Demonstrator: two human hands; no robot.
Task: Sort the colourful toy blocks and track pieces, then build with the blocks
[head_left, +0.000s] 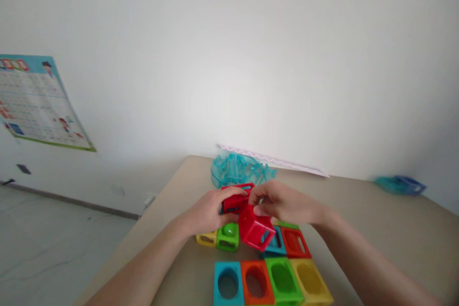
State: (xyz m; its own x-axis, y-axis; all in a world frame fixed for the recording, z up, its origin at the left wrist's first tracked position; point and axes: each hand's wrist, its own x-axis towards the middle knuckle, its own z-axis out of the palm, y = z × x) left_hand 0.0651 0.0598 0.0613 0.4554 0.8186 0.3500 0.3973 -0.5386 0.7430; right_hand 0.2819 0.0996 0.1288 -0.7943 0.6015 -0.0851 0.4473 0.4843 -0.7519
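Note:
My left hand (pixel 217 208) is closed around a red hollow block (pixel 234 203) above the table. In my right hand (pixel 274 201) a second red hollow block (pixel 256 227) is gripped at its top, tilted and close against the first one; I cannot tell whether the two are joined. Below the hands sit a green block (pixel 228 238) and a yellow block (pixel 207 238) on the left. To the right are a blue block (pixel 278 241) and an orange-red block (pixel 296 243). Nearer to me lies a row of blue (pixel 228 300), orange (pixel 256 267), green (pixel 285 282) and yellow blocks (pixel 311 282) with round holes.
Clear teal plastic pieces (pixel 234 169) are piled at the table's back edge, by a pale strip (pixel 272 160) along the wall. A dark blue piece (pixel 410 185) and blurred teal pieces (pixel 389 184) lie far right. The table's left edge (pixel 143 222) drops to the floor.

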